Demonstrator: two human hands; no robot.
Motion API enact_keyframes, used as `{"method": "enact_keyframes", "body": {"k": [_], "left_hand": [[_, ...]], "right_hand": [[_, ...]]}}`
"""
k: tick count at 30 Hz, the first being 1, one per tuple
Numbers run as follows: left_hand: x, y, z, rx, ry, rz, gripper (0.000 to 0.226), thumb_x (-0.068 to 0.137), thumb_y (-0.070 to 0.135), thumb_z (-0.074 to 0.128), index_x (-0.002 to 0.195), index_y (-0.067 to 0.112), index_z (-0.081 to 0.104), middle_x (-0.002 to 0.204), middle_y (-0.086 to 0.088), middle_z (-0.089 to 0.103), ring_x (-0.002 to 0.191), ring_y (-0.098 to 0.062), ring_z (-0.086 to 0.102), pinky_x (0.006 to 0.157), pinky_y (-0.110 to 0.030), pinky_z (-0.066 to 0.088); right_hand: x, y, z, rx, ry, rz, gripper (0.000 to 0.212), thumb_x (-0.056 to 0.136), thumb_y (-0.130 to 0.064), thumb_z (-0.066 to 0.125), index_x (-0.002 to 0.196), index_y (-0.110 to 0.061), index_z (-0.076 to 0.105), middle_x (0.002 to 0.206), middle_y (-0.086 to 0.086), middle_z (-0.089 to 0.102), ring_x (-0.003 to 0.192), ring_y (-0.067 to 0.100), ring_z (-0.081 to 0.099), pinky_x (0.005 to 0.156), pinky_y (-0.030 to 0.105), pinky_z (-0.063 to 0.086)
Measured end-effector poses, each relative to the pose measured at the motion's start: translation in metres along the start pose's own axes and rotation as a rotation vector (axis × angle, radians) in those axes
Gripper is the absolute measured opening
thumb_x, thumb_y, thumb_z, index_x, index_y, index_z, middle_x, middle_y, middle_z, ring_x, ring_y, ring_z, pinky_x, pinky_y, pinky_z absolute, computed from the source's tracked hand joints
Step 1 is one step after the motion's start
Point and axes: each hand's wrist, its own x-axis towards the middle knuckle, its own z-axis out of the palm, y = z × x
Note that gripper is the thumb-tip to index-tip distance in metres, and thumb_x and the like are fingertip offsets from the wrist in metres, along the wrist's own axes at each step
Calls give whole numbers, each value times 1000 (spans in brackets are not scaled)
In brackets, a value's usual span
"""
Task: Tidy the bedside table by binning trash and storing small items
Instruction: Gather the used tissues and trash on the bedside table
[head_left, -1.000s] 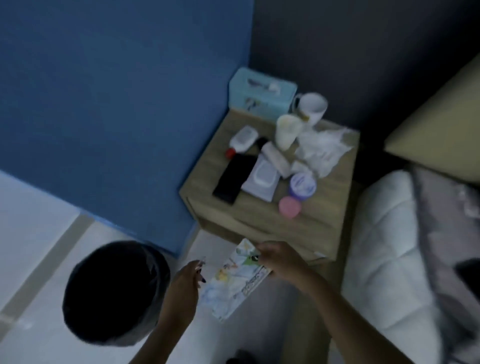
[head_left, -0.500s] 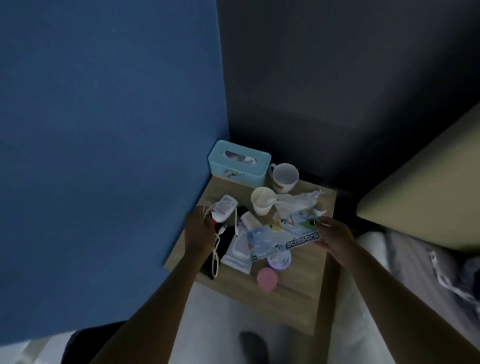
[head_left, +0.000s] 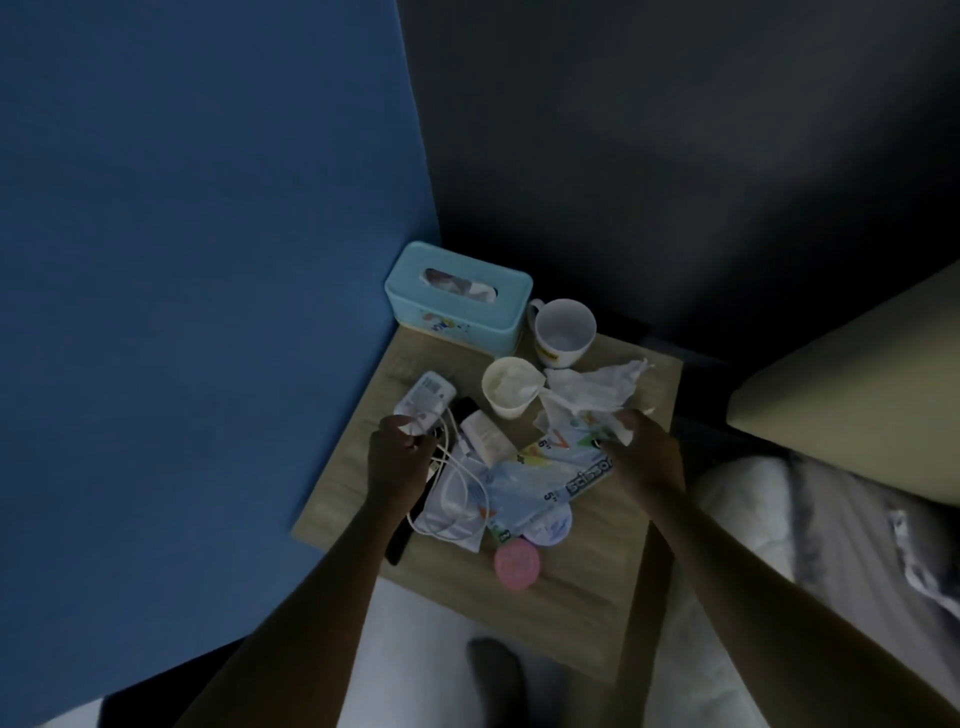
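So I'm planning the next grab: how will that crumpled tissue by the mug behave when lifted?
The tissue looks thin and creased, so it is probably floppy and will sag. It likely weighs almost nothing, so it may cling or flutter. The right hand pinches one corner, so the rest may trail across the table.

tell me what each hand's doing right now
Left hand: closed on the white cable.
Right hand: closed on the scissors packet and a tissue.

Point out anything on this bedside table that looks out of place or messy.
Crumpled tissue sprawls loose beside the mug, and some is stuffed in the paper cup. A white cable loops tangled over other items by the left hand.
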Motion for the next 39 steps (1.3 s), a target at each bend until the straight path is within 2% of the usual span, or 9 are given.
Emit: {"method": "enact_keyframes", "body": {"k": [2,7,10,20,23,26,29,35,39], "left_hand": [[-4,0,-6,36,2,28,26,86,11,64,107,-3,59,97,-15,65,81,-20,60,57,-19,41],[-20,1,-32,44,-44,51,21,89,12,59,104,-2,64,97,-19,69,90,-31,65,74,-36,52],[-28,-3,-46,16,-65,54,22,88,15,58,107,5,65,103,-15,68,96,-29,64,83,-42,53],[-68,-17,-61,-15,-81,170,9,92,11,54,98,13,61,107,-17,66,100,-34,64,87,-38,52],[-94,-21,-47,-57,-7,188,22,93,8,53,112,4,64,115,-17,65,108,-32,61,73,-15,44],[-120,-42,-23,-19,110,260,17,92,13,55,104,5,65,106,-15,68,96,-28,63,63,-20,34],[-138,-64,5,-38,201,227,10,91,13,55,96,15,63,95,-12,69,87,-28,63,60,-20,34],[-165,-79,55,-64,217,166,20,86,20,64,104,12,61,97,-9,70,89,-22,65,69,-23,42],[-139,-47,55,-1,261,268,52,79,32,70,124,13,54,119,-13,61,106,-28,60,87,-33,48]], "right_hand": [[-3,-10,-2,-81,6,-62,39,90,-26,61,127,-16,55,120,6,65,101,21,64,72,25,52],[-14,-42,-8,-109,-42,-157,31,88,-26,62,118,-15,59,117,7,67,107,23,63,83,31,49],[-25,-61,-9,-112,-57,-188,31,88,-27,63,116,-16,59,116,7,67,108,23,62,83,29,46],[-62,-67,12,-107,-77,-279,29,87,-27,60,113,-15,60,115,9,66,108,25,60,84,31,47],[-63,-49,18,-101,-44,-381,29,89,-29,60,113,-13,60,117,10,65,109,25,60,89,34,48],[-65,-23,32,-172,-68,-498,38,92,-31,57,125,-12,55,127,12,60,118,27,55,95,35,43],[-68,0,39,-126,-90,-540,44,88,-35,62,125,-13,55,128,10,59,119,28,54,94,35,44],[-62,37,30,-147,-75,-543,34,87,-33,65,116,-16,62,120,7,65,109,23,60,85,30,47],[-25,24,8,-86,67,-552,40,81,-37,69,114,-17,60,117,11,64,107,28,60,86,34,51]]}}
